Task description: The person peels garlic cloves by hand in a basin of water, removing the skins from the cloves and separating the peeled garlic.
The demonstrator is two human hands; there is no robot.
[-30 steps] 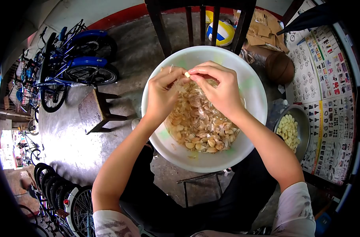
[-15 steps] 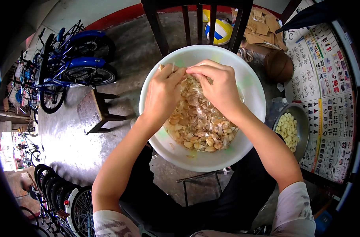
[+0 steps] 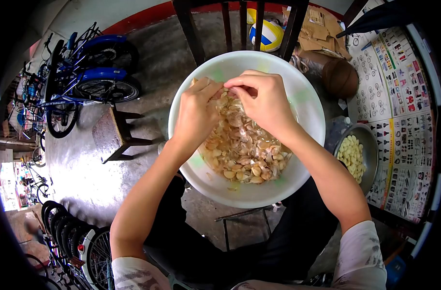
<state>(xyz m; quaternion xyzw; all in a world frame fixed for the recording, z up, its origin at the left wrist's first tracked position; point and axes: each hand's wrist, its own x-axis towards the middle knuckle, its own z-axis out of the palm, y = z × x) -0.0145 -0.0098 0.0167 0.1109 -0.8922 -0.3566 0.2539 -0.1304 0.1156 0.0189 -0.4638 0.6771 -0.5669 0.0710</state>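
A large white basin (image 3: 307,111) holds unpeeled garlic cloves (image 3: 252,166) and loose skins in water. Over its far part, my left hand (image 3: 198,108) and my right hand (image 3: 264,99) meet at the fingertips. The fingers of my left hand are curled, with pale brown skin showing near them. Thumb and forefinger of my right hand are pinched together against the left fingertips. Whatever lies between the fingertips is too small and hidden to make out. To the right, a metal bowl (image 3: 372,150) contains peeled white cloves (image 3: 351,157).
Behind the basin is a dark slatted chair (image 3: 243,24), with a volleyball (image 3: 267,36), cardboard (image 3: 319,31) and a basketball (image 3: 340,79) near it. A wooden stool (image 3: 114,134) and blue bicycles (image 3: 102,75) stand left. A printed sheet (image 3: 399,121) is at right.
The pale clove seen between my fingertips a second ago is now hidden. My fingers have closed together at the tips. The whole view has shifted slightly.
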